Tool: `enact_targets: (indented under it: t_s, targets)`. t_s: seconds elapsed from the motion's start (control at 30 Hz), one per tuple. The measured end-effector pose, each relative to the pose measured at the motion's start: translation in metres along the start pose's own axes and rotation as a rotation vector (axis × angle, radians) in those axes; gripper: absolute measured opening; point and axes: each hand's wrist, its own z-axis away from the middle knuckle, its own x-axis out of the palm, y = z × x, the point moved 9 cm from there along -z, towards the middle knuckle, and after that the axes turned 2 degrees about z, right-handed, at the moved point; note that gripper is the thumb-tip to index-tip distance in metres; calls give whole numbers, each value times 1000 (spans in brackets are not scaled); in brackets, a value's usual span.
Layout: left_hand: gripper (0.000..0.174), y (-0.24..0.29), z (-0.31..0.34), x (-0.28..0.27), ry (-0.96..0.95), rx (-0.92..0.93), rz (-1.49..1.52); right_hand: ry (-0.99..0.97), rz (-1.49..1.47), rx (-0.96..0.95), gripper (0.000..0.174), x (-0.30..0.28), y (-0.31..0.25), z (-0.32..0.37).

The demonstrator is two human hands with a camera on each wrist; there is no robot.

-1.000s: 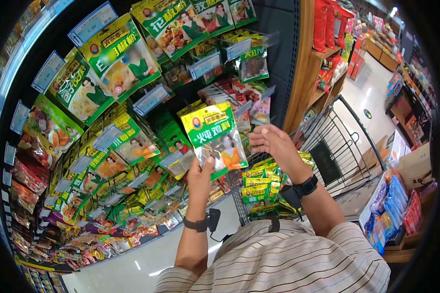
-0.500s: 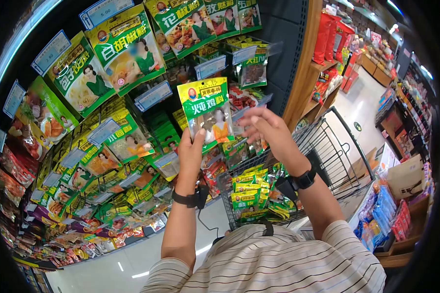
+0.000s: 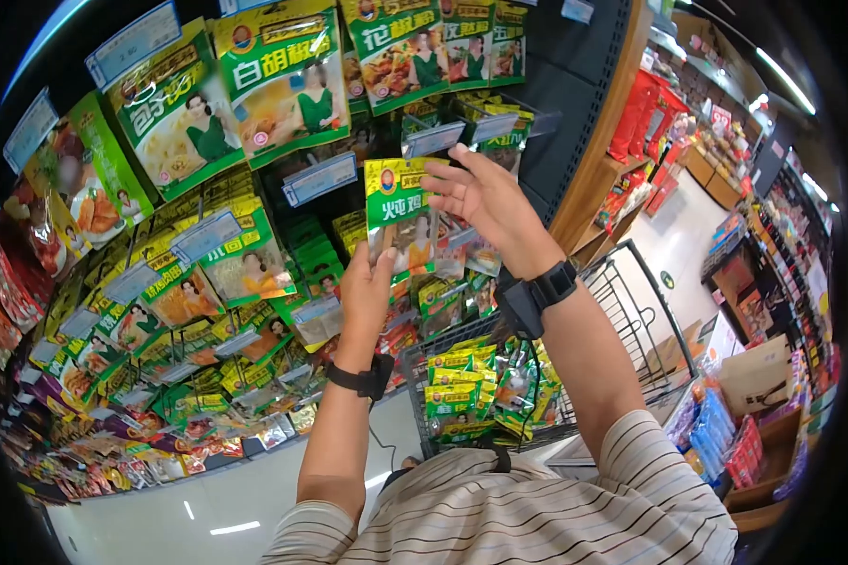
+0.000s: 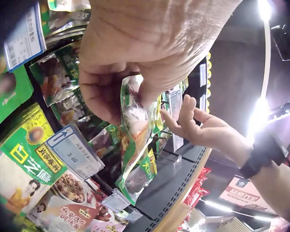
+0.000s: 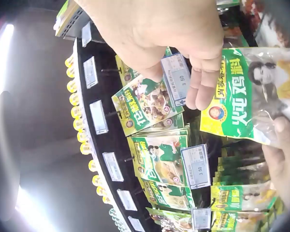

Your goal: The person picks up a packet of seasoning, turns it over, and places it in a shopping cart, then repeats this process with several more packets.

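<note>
My left hand [image 3: 366, 292] pinches a flat seasoning packet [image 3: 400, 202] by its lower left part, thumb on the front. The packet is upright, yellow at the top and green below, with a clear window showing the contents. In the left wrist view, the packet [image 4: 135, 128] appears nearly edge-on beneath the left hand [image 4: 135, 43]. My right hand [image 3: 485, 202] is raised beside the packet's upper right edge, fingers extended and palm partly turned inward. From the right wrist, its fingertips overlap the yellow top of the packet [image 5: 251, 96].
Hanging seasoning packets [image 3: 283, 89] fill the rack ahead and left, with price tags [image 3: 320, 179] on the hooks. A wire shopping cart [image 3: 645, 325] stands at the right, holding several packets [image 3: 457, 386]. A wooden shelf [image 3: 584, 217] edges the rack; a cardboard box [image 3: 758, 372] sits farther right.
My right hand has moved up and left, so its fingers now overlap the packet's upper right edge. The left hand keeps its hold. The head view has shifted slightly.
</note>
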Motion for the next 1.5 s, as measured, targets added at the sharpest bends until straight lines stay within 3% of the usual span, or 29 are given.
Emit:
enact_targets:
  t_s: [0.13,0.37,0.47,0.57,0.73,0.87,0.97,1.5]
  targets:
    - [29,-4,-4,-1,11,20,-45,29,-181,52,47,-10,20,-22]
    - [30,-1,-12,-4,-7,48,-110,-20,-204,25,31,-6,19,-25]
    - [30,6,-16,-6,-66,-78,-104,-12,-146,-9,26,-3,9,-18]
    - [30,4,-25,-1,-8,52,-106,-30,-118,-9,24,-6,4,-15]
    - [30,5,-34,11,-52,96,-94,28,-105,-17,22,-8,0,-12]
    - [29,5,-32,19,-71,71,-26,8,-101,-18,22,-15,-1,-16]
    - [27,10,-36,23,-17,152,26,-1,-83,-23,22,-14,-5,-17]
    - [29,0,-43,30,30,122,-60,7,-161,-11,32,-22,-1,-21]
